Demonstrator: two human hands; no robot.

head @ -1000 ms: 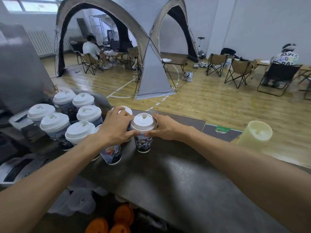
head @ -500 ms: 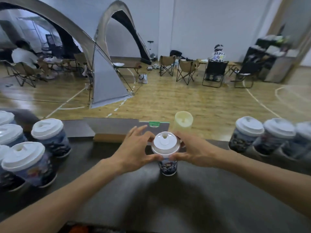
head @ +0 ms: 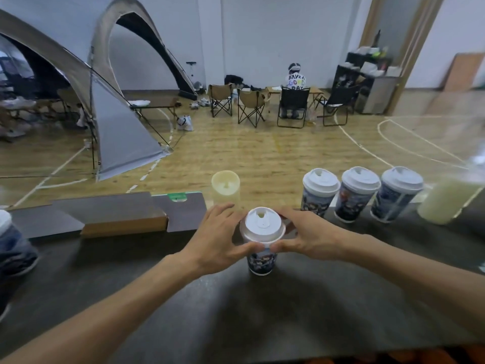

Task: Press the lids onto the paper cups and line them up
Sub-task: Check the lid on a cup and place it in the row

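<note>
Head view, wide-angle and bent at the borders. Cut off at the desk's left edge: one more lidded cup, blurred, only partly in frame. Hard to make out at the right end: a pale green translucent container, smeared by motion. Half hidden behind the fingers near the far edge: a cream-yellow cylinder with a hollowed top.

Both forearms stretched forward over the dark grey desk. Left hand and right hand curled round the white plastic sip lid of a printed dark-blue paper cup, thumbs pinching the near rim, fingers wrapped behind. Cup upright, mid-desk, nearer the far edge than the near one.

Counted along the far edge toward the right corner: three lidded printed paper cups, side by side in a row. Flat brown cardboard box lying along the far edge to the left.
</note>
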